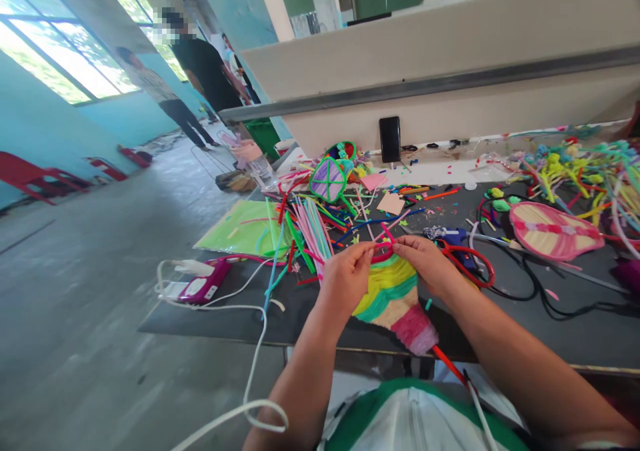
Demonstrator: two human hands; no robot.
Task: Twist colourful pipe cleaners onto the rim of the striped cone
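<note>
Left hand (pixel 347 274): thumb and fingertips closed on the top edge of a striped fan-shaped piece (pixel 393 298); right hand (pixel 423 261): thumb and forefinger pinching at the same edge, just beside the left, about a pink fuzzy stem (pixel 387 231) bent there; piece between both forearms, at the near side of a dark tabletop (pixel 340 324), banded yellow, green, cream, rose and lilac, with a red handle (pixel 447 363) jutting past the table edge toward the lap.

Just right of the right hand: red-handled scissors (pixel 483 281), lying over a blue tool (pixel 465 258); beyond, a pink-and-cream paddle (pixel 555 230); past that, a heap of coloured fuzzy stems and blossoms (pixel 575 164).

Beyond the left hand: bundle of pastel stems (pixel 313 228); purple paddle with green rim (pixel 327 179), lying on loose stems; beige paper square (pixel 391 203); pink paper (pixel 373 181).

Containers: clear plastic packet (pixel 235 231), flat at the table's left, green sheet inside, loose stems on top; clear plastic vessel (pixel 257 164) at the far left corner, contents too blurred to tell; green bin (pixel 263 134) behind, contents hidden.

Outer items: purple power bank (pixel 205 283) with white cable (pixel 260 344); black phone (pixel 390 139), propped upright against a pale panel (pixel 325 128); red chairs (pixel 40 174) and standing people (pixel 207 71) at far left.
</note>
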